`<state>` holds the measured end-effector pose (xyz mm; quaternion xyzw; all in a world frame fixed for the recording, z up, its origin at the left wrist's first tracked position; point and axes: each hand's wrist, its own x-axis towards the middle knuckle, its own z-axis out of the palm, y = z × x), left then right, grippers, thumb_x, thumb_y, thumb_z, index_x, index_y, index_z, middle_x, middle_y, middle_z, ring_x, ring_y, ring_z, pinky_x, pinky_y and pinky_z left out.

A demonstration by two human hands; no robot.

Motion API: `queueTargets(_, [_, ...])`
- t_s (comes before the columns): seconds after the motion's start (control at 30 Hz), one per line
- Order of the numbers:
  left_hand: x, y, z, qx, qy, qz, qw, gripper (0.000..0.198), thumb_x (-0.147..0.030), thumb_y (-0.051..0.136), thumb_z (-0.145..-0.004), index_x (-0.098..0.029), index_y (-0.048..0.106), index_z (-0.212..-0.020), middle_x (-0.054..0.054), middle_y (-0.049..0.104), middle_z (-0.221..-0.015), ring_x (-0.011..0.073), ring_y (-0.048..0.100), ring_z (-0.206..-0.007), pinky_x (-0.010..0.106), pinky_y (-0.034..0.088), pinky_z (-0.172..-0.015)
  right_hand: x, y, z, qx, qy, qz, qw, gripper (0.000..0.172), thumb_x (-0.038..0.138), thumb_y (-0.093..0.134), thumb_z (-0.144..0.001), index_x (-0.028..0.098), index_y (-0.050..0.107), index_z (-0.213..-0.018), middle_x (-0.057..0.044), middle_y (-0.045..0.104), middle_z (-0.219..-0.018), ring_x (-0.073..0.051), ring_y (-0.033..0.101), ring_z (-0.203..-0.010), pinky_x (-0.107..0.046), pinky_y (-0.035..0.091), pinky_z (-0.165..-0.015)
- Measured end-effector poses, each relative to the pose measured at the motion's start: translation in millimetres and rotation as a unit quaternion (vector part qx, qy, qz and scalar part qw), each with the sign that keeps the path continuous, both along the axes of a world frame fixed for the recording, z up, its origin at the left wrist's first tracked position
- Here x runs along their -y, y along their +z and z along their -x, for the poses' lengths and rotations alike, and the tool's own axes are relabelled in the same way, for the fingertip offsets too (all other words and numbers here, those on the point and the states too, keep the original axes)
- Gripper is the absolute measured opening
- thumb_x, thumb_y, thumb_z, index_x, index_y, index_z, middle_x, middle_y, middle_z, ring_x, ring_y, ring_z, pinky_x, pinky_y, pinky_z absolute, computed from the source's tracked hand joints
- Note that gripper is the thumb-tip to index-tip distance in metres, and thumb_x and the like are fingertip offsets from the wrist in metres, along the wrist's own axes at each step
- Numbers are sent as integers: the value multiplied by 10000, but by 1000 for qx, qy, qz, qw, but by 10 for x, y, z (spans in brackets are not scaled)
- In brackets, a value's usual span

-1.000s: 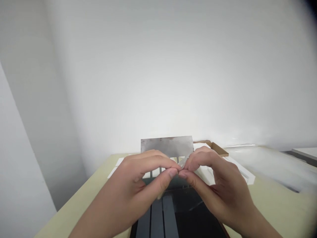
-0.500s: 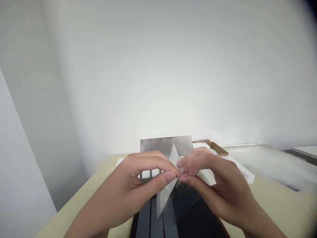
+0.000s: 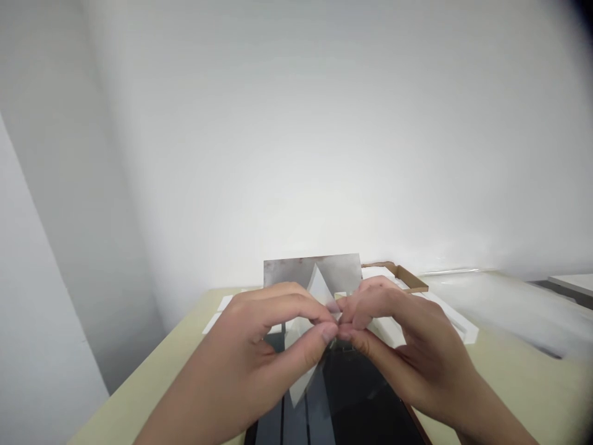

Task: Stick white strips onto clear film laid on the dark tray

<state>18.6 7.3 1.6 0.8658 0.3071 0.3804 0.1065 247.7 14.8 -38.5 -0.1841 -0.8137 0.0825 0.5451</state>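
Observation:
A thin, whitish, see-through sheet [image 3: 319, 289] stands up between my hands, its pointed corners showing above and below the fingers. My left hand [image 3: 264, 358] pinches it between thumb and forefinger. From the other side, the thumb and fingers of my right hand [image 3: 410, 340] close on the same spot, and the fingertips of both hands meet. Below them lies a flat black glossy panel [image 3: 365, 402] with grey-blue strips along its left side. Behind the hands rises an upright grey rectangular plate [image 3: 340, 266]; its lower part is hidden.
The pale yellow table [image 3: 152, 392] runs back to a white wall. An open brown cardboard box [image 3: 411, 278] and white blocks [image 3: 463, 326] stand behind my right hand. Clear plastic wrapping [image 3: 514, 315] spreads over the table at right. White pieces [image 3: 224, 303] lie at back left.
The sheet has turned slightly, its upper tip shifting left and more of its face showing. My left hand has moved slightly right. Both hands still pinch.

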Motion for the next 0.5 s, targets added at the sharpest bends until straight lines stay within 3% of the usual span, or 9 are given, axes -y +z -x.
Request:
queueTargets(0.27, [-47, 25, 35, 10, -51, 37, 998, 205, -216, 624, -1051, -366, 763, -1026, -107, 759, -954, 75, 698, -855, 173, 527, -766, 8, 6, 4, -3, 9, -8, 1000, 212, 71, 678, -952, 259, 591, -999, 15, 718, -910, -168, 602, -832, -338, 500, -723])
queueTargets(0.5, [-36, 12, 33, 20, -48, 52, 997, 170, -238, 655, -1034, -366, 760, -999, -111, 754, -940, 77, 697, -828, 181, 535, -738, 17, 35, 1, 4, 21, -23, 1000, 211, 60, 663, -962, 252, 601, -1026, -6, 750, -938, -183, 648, -835, -356, 489, -722])
